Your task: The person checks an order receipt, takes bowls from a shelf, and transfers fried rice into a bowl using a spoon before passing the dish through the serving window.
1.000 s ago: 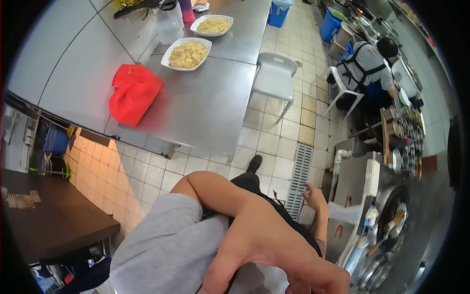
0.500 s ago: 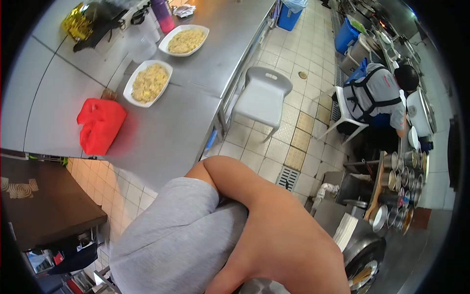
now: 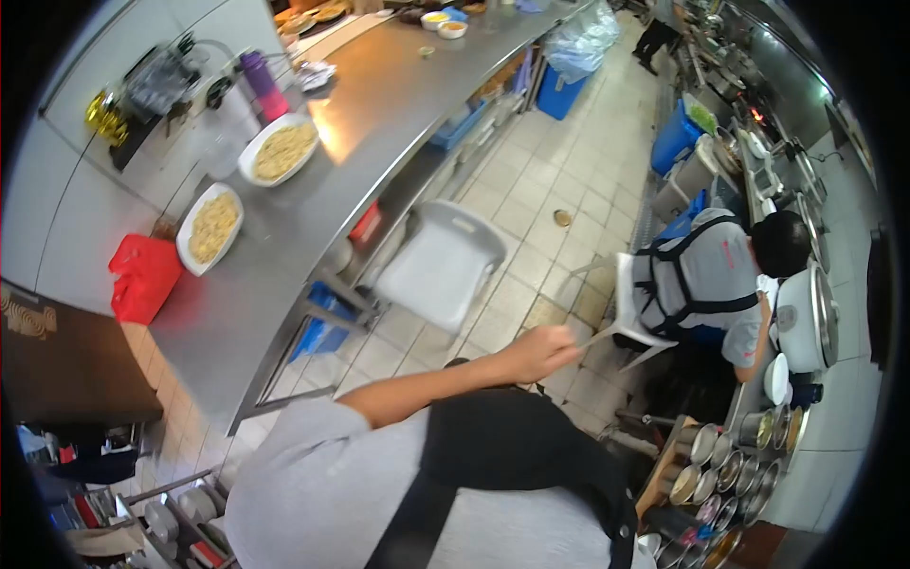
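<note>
My left hand (image 3: 546,355) is closed, its forearm stretched across in front of my black apron (image 3: 512,436). Whatever its fingers may hold is hidden. It hangs above the tiled floor, between a grey plastic chair (image 3: 445,261) and the white chair (image 3: 627,299) a co-worker sits on. My right hand does not show. On the steel counter (image 3: 284,251) to the left stand two white oval dishes of a pale yellow food, the nearer dish (image 3: 210,229) and the farther dish (image 3: 281,152). A red bag (image 3: 142,277) lies beside the nearer one.
The seated co-worker (image 3: 711,266) faces a work line at the right, with a large white pot (image 3: 806,318). Several metal containers (image 3: 730,469) stand in the lower right. A blue bin (image 3: 567,90) with a plastic liner stands by the counter's far end.
My view has swung up and to the right, showing more of the far counter and aisle. My left arm, earlier bent close to the camera with its hand unseen, now reaches forward with a closed hand.
</note>
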The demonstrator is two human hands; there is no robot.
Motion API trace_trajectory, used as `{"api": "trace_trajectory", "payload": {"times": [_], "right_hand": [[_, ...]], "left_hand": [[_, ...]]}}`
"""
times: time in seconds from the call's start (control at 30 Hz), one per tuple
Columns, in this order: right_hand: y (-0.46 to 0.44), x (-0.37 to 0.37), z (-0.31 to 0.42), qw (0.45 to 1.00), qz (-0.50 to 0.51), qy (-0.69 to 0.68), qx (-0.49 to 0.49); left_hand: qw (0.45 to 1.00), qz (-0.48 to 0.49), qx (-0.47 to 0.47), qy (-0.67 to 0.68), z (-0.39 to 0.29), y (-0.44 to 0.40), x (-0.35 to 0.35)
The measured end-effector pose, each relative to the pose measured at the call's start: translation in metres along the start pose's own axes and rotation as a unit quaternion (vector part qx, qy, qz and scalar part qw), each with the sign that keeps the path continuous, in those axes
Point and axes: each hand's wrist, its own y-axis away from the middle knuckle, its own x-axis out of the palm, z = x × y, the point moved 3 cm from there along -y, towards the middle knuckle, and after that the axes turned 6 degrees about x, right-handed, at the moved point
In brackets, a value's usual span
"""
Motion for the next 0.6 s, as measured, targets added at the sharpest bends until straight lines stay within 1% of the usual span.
{"api": "trace_trajectory", "payload": {"times": [0.03,0.07,0.1,0.13,0.2,0.27,0.3,0.33,0.37,0.4,0.43,0.47,0.5,0.53,0.57,0.6], "right_hand": [[-0.03,-0.035,0.014,1.0,-0.009,-0.001,-0.025],[-0.058,-0.072,0.036,0.997,-0.04,0.027,-0.066],[-0.077,-0.105,0.07,0.986,-0.096,0.078,-0.114],[-0.095,-0.138,0.106,0.966,-0.157,0.131,-0.155],[-0.128,-0.181,0.175,0.935,-0.204,0.207,-0.205],[-0.143,-0.202,0.258,0.943,-0.177,0.166,-0.226],[-0.152,-0.206,0.291,0.948,-0.158,0.134,-0.243],[-0.164,-0.206,0.318,0.951,-0.137,0.102,-0.259],[-0.18,-0.203,0.337,0.956,-0.096,0.09,-0.263],[-0.196,-0.2,0.358,0.959,-0.056,0.077,-0.267],[-0.213,-0.196,0.371,0.958,-0.026,0.071,-0.278],[-0.233,-0.191,0.378,0.955,0.001,0.064,-0.29],[-0.249,-0.186,0.382,0.962,0.023,0.051,-0.267],[-0.262,-0.182,0.376,0.969,0.046,0.039,-0.239],[-0.295,-0.179,0.357,0.956,0.029,0.129,-0.263],[-0.311,-0.18,0.346,0.936,0.05,0.27,-0.218]], "left_hand": [[0.999,0.003,-0.014,-0.043,0.022,0.001,0.01],[0.998,0.01,-0.037,-0.049,0.047,0.0,0.018],[0.996,0.018,-0.063,-0.054,0.075,0.004,0.025],[0.993,0.0,-0.091,-0.075,0.113,0.011,0.031],[0.971,-0.019,-0.206,-0.12,0.166,0.027,0.027],[0.935,-0.039,-0.294,-0.196,0.232,0.064,0.022],[0.912,-0.051,-0.365,-0.178,0.249,0.076,0.013],[0.878,-0.105,-0.436,-0.17,0.299,0.114,0.013],[0.847,-0.135,-0.493,-0.148,0.31,0.134,0.003],[0.829,-0.026,-0.488,-0.272,0.352,0.171,-0.001],[0.788,0.126,-0.488,-0.354,0.394,0.209,-0.004],[0.738,0.16,-0.557,-0.346,0.407,0.229,-0.016],[0.711,0.154,-0.612,-0.311,0.41,0.23,-0.03],[0.685,0.104,-0.674,-0.255,0.411,0.218,-0.048],[0.659,0.031,-0.724,-0.201,0.417,0.198,-0.067],[0.637,-0.031,-0.752,-0.165,0.428,0.174,-0.082]]}}
